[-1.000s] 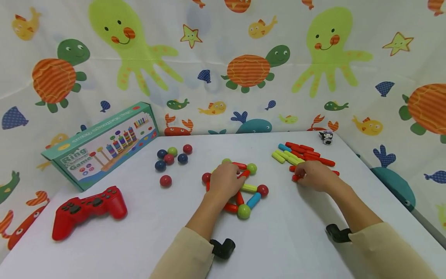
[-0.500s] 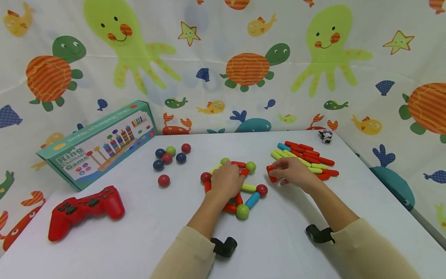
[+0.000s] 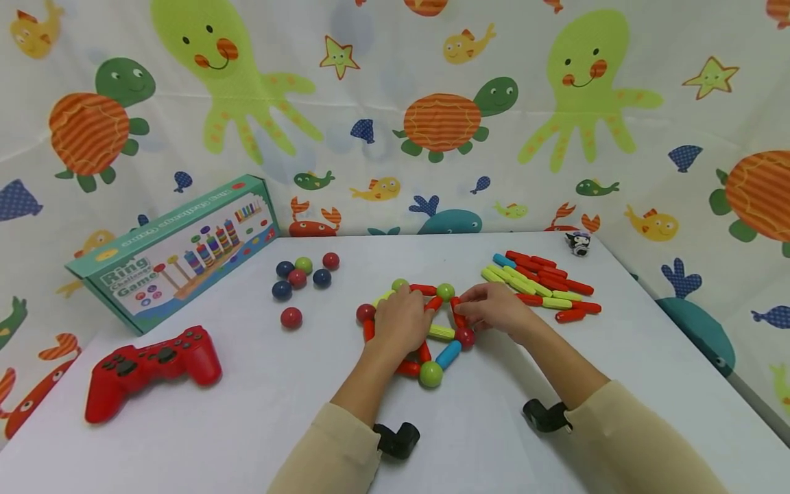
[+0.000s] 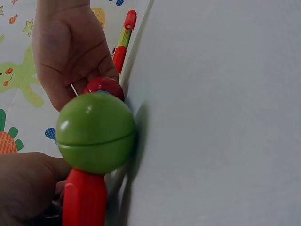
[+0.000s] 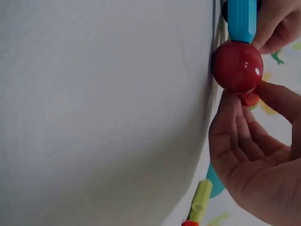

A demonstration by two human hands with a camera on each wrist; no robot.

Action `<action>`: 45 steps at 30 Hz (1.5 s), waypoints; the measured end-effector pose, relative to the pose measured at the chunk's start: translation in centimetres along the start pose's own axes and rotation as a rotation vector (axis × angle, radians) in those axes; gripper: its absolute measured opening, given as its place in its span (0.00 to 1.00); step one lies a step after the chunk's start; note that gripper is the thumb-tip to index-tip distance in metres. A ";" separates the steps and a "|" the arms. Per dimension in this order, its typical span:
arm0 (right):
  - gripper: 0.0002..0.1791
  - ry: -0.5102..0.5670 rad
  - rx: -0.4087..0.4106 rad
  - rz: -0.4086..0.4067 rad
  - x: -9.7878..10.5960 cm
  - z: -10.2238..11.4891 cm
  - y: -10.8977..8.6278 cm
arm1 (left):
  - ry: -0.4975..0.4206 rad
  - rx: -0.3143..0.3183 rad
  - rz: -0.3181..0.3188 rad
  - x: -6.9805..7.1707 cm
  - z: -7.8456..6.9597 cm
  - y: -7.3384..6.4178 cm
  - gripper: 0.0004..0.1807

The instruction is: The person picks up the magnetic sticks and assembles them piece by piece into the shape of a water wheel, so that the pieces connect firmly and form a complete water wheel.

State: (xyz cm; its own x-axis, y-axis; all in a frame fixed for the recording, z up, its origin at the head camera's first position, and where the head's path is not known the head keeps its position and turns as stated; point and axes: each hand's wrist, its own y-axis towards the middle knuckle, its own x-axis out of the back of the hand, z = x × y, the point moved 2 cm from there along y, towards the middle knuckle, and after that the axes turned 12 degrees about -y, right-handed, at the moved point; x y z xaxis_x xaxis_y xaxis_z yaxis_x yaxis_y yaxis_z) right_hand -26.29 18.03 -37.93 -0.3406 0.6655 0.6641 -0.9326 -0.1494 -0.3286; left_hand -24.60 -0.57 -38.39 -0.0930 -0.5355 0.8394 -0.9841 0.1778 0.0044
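Note:
In the head view a frame of balls and sticks lies on the white table. My right hand (image 3: 496, 312) pinches a red stick (image 3: 457, 312) at its right side, between a green ball (image 3: 445, 292) and a red ball (image 3: 465, 337). In the right wrist view, the red ball (image 5: 237, 66) hides most of that stick (image 5: 249, 98). My left hand (image 3: 402, 317) lies over the frame's middle, fingers curled at another red stick (image 3: 434, 303); its fingertips are partly hidden. A blue stick (image 3: 448, 355) joins the red ball to the near green ball (image 3: 431, 374).
Loose red, yellow and blue sticks (image 3: 543, 274) lie at the right, near a small black-and-white figure (image 3: 578, 243). Several loose balls (image 3: 297, 278) sit left of the frame. A red game controller (image 3: 154, 370) and a green-edged game box (image 3: 185, 250) stand farther left.
My right hand has picked a red stick from the pile and moved left with it to the frame's right side, between the green and red balls. The left hand has stayed in place.

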 end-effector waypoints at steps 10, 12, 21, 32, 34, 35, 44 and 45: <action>0.20 -0.084 -0.008 -0.041 -0.4 0.1 0.3 | -0.012 -0.037 -0.027 -0.1 0.1 0.0 0.20; 0.21 -0.091 -0.007 -0.049 -0.5 0.1 0.3 | -0.010 -0.043 -0.029 0.0 0.1 0.0 0.18; 0.17 -0.099 -0.011 -0.056 -0.7 0.3 0.3 | -0.007 -0.016 -0.022 0.4 0.0 0.0 0.15; 0.19 -0.130 0.011 -0.061 -1.0 0.2 0.3 | -0.053 -0.021 -0.056 0.3 0.3 -0.2 0.17; 0.20 -0.137 0.024 -0.062 -1.0 0.2 0.3 | -0.070 -0.027 -0.063 0.3 0.4 -0.3 0.18; 0.20 -0.140 0.030 -0.063 -1.0 0.2 0.3 | -0.080 -0.032 -0.064 0.3 0.5 -0.3 0.19; 0.19 -0.183 0.119 -0.046 -0.6 -0.1 0.4 | -0.174 -0.123 -0.028 0.6 1.1 -0.6 0.16; 0.19 -0.185 0.129 -0.039 -0.5 -0.1 0.4 | -0.187 -0.130 -0.015 0.7 1.1 -0.7 0.16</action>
State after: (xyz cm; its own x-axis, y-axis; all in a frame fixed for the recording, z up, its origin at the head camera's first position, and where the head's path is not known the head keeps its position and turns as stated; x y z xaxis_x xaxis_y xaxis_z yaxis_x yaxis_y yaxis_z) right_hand -26.45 17.69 -38.43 -0.3093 0.5293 0.7901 -0.9489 -0.2263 -0.2199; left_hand -24.16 -2.01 -38.43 -0.1169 -0.6801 0.7237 -0.9588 0.2673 0.0963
